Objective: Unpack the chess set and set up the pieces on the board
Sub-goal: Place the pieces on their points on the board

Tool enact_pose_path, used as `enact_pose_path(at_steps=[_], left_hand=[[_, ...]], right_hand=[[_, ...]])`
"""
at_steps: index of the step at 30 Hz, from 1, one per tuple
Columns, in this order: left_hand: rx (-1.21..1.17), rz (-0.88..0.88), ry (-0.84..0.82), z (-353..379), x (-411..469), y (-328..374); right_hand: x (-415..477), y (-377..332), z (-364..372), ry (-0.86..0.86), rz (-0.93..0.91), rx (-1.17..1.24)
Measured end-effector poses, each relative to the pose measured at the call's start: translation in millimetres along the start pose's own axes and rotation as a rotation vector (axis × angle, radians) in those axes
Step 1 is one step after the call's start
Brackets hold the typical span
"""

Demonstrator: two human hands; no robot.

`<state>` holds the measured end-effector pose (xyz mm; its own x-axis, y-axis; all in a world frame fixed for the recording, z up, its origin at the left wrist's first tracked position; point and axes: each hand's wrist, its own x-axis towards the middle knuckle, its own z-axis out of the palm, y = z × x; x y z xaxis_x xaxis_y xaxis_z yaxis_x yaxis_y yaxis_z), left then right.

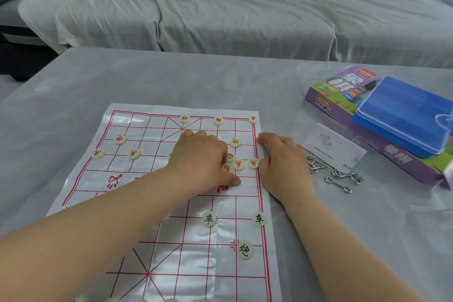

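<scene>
Your left hand [198, 159] lies curled over a cluster of four red pieces [239, 165] at the far right of the board [196, 265]; whether its fingers grip one, I cannot tell. Your right hand [282, 157] rests flat and loose on the board's right edge, holding nothing. Seven more red pieces show clearly on the far half, and three black pieces [209, 218] on the near half. One purple box [343, 95] lies to the right, with one blue case [404, 115] on top of it.
</scene>
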<state>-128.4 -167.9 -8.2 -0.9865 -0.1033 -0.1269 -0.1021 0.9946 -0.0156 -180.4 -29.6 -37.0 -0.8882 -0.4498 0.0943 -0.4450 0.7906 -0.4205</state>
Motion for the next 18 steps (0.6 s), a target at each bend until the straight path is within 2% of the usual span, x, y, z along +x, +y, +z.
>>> enact_pose_path(at_steps=[7,12,18], left_hand=[[-0.125,0.039,-0.003,-5,-2,-4],[-0.305,0.009,0.19,-29,15,-24],[-0.143,0.037,0.199,-25,65,-15]], right_hand=[[-1,-2,-2,0.001,-0.007,0.002],[-1,-2,-4,-0.009,0.001,0.013],[-2,-2,-7,-0.012,-0.009,0.031]])
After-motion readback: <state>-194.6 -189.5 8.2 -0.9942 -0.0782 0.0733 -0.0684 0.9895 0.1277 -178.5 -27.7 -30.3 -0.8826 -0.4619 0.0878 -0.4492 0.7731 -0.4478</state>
